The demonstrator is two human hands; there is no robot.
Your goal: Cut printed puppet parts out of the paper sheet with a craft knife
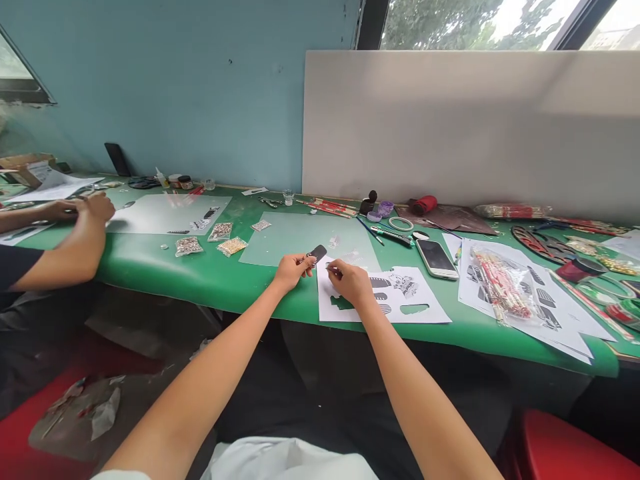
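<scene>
My left hand (291,272) is closed, pinching a small dark cut-out piece (317,253) that sticks up past the fingertips. Just to its right, my right hand (351,283) has thumb and fingers pressed together; whatever is between them is too small to tell. It hovers over the left part of a white printed sheet (435,308) with black shapes and several cut-out holes that let the green table show through. Behind both hands lies a translucent mat (300,233).
On the green table (145,257) lie small bags of beads (233,246), a green-and-black cutter (393,236), a phone (437,258), a tape ring (401,223) and a bag of red-and-white sticks (505,283). At left, a co-worker's hands (95,208) work above the table. A red stool (575,447) stands at lower right.
</scene>
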